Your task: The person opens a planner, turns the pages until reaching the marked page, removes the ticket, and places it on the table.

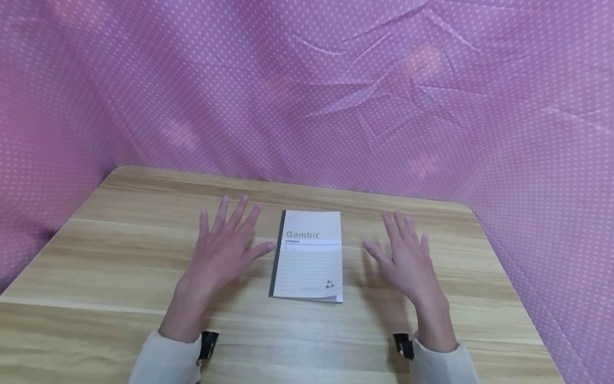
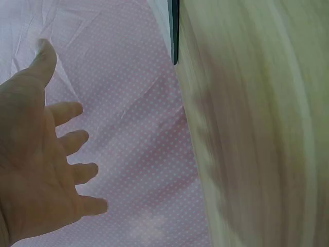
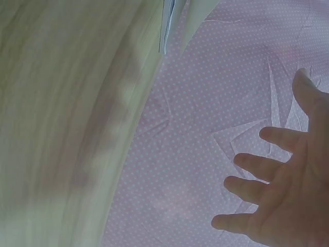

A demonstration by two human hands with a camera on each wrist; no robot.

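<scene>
A white notebook (image 1: 309,261) with a dark spine and the word Gambit on its cover lies closed on the wooden table, its lower right corner slightly lifted. To its left my left hand (image 1: 223,253) hovers palm down, fingers spread, thumb tip close to the spine. On the other side my right hand (image 1: 408,261) is likewise held above the table with spread fingers, farther from the notebook. Neither hand holds anything. Both wrist views show a hand with extended fingers, the left (image 2: 41,154) and the right (image 3: 288,175), and just an edge of the notebook at the top.
The wood-grain table (image 1: 105,256) has rounded far corners. Pink dotted cloth (image 1: 307,96) hangs behind it and along both sides. Black straps (image 1: 208,345) sit at both wrists, by the light sleeves (image 1: 165,360).
</scene>
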